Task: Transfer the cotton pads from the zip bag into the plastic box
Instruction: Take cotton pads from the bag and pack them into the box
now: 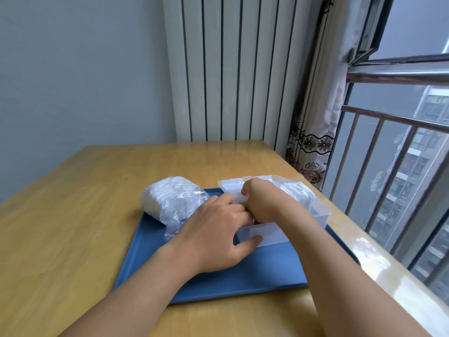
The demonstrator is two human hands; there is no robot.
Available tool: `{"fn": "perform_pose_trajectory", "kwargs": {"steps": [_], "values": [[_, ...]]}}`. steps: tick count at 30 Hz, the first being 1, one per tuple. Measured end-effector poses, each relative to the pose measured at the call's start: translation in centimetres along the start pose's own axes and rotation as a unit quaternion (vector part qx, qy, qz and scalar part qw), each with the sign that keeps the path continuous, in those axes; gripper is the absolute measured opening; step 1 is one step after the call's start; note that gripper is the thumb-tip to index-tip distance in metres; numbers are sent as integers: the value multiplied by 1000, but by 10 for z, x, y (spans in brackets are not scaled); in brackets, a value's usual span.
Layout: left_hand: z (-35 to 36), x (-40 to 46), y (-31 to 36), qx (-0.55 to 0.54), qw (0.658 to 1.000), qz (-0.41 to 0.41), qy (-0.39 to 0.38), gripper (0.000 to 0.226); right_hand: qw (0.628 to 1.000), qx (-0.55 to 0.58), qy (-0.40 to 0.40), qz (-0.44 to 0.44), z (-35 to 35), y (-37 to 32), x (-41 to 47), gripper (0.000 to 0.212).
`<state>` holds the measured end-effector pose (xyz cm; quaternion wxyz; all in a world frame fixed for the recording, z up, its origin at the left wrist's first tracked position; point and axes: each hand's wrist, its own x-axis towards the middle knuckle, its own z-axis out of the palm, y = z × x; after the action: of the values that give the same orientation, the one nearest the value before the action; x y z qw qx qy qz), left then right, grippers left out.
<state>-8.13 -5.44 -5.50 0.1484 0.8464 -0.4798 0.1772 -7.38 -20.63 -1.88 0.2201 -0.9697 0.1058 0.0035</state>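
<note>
A clear zip bag [173, 203] holding a roll of white cotton pads lies on the left of the blue tray [218, 283]. The clear plastic box [320, 214] stands on the tray's right half, its lid [233, 184] raised at the far side. A row of cotton pads [296, 190] lies along the box's right side. My left hand [213, 237] holds the box at its near left corner, thumb on the front wall. My right hand [261, 199] is inside the box with curled fingers on a few white pads [239, 197].
The tray sits on a wooden table [73, 215]. A white radiator [233, 69] stands behind it, a patterned curtain [313, 142] at the far right corner, and a barred window [393, 166] runs along the right edge.
</note>
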Motion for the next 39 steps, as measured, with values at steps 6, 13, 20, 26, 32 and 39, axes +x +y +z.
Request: {"fn": "perform_pose_trajectory", "kwargs": {"steps": [6, 13, 20, 26, 32, 39], "values": [[3, 0, -3, 3, 999, 17, 51, 29, 999, 28, -11, -15, -3, 2, -2, 21], [2, 1, -8, 31, 993, -15, 109, 41, 984, 96, -145, -43, -23, 6, -20, 24], [-4, 1, -7, 79, 994, -75, 12, 63, 988, 30, -135, -67, -20, -5, -26, 33], [-5, 1, -4, 85, 993, -82, 1, 55, 987, -61, -132, -71, -16, -4, -26, 28], [-5, 2, -2, 88, 992, -85, -17, 50, 994, -83, -48, -54, -2, 0, -7, 8], [-4, 2, -2, 89, 991, -101, -19, 49, 999, -1, 40, -37, 4, 1, -2, 15]]}}
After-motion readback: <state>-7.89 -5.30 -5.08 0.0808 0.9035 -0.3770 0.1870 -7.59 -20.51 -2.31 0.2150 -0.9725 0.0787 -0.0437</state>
